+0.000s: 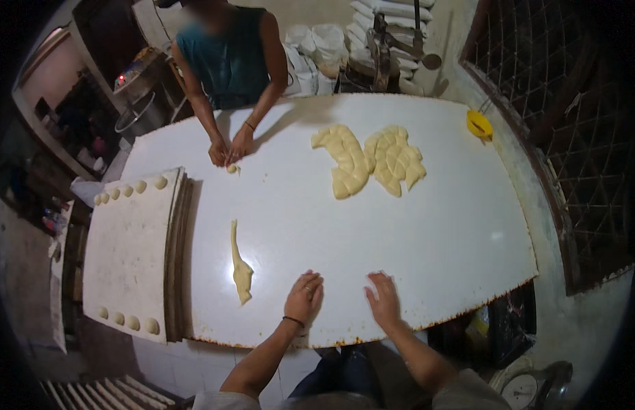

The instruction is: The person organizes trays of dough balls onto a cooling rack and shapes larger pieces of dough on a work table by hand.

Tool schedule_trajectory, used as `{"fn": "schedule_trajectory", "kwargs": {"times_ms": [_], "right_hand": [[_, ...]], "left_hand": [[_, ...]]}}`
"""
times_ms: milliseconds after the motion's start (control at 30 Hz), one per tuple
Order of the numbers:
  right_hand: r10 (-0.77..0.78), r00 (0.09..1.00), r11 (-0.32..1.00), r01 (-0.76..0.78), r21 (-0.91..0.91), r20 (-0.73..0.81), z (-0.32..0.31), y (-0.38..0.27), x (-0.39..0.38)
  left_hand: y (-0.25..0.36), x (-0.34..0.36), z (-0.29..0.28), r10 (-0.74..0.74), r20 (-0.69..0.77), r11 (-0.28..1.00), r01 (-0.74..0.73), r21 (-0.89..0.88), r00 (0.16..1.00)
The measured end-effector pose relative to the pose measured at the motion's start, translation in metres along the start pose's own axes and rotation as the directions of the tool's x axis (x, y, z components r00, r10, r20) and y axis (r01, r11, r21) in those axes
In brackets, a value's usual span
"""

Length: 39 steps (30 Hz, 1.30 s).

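Observation:
My left hand [305, 299] rests on the white tabletop near the front edge, fingers curled and close together; whatever lies under them, if anything, is hidden. My right hand [382, 297] lies on the table with fingers slightly bent and apart, holding nothing visible. A long, uneven strip of pale dough [241, 277] lies left of my left hand. Two flattened masses of dough pieces [344, 171] [392, 160] lie farther back on the right.
A co-worker [228, 61] works a small dough ball [231, 169] across the table [467, 239]. Stacked boards [129, 246] with several dough balls fill the left. A yellow bowl [480, 124] sits back right. A scale [519, 389] stands bottom right, white sacks [310, 48] behind.

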State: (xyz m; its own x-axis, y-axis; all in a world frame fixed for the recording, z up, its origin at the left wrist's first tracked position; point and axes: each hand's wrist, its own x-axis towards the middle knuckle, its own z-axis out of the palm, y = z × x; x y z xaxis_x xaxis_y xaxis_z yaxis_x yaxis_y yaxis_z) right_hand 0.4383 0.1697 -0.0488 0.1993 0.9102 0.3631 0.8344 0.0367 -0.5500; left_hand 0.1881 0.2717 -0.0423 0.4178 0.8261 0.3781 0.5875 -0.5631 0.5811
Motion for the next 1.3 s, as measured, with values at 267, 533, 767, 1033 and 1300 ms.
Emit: {"fn": "schedule_trajectory", "kwargs": {"times_ms": [267,533,767,1033,1300], "right_hand": [[0.187,0.982,0.979,-0.189,0.076,0.043,-0.034,0.012,-0.005],[0.034,0.969,0.995,-0.011,-0.096,0.245,-0.052,0.042,-0.044],[-0.031,0.94,0.996,0.002,0.086,0.341,-0.033,0.029,-0.063],[-0.005,0.967,0.995,-0.019,0.096,0.253,-0.008,0.016,-0.033],[0.014,0.977,0.995,-0.035,0.095,0.213,-0.018,0.005,-0.008]], "left_hand": [[-0.026,-0.018,-0.037,0.111,0.096,0.994,-0.11,-0.013,0.989],[-0.045,-0.067,-0.072,0.045,0.337,0.996,-0.014,-0.093,0.94],[-0.025,-0.066,-0.047,0.021,0.129,0.992,-0.004,-0.128,0.991],[-0.006,-0.021,-0.02,-0.123,0.004,0.987,0.123,-0.108,0.992],[-0.024,-0.048,-0.033,-0.182,-0.073,0.982,0.184,0.029,0.981]]}}
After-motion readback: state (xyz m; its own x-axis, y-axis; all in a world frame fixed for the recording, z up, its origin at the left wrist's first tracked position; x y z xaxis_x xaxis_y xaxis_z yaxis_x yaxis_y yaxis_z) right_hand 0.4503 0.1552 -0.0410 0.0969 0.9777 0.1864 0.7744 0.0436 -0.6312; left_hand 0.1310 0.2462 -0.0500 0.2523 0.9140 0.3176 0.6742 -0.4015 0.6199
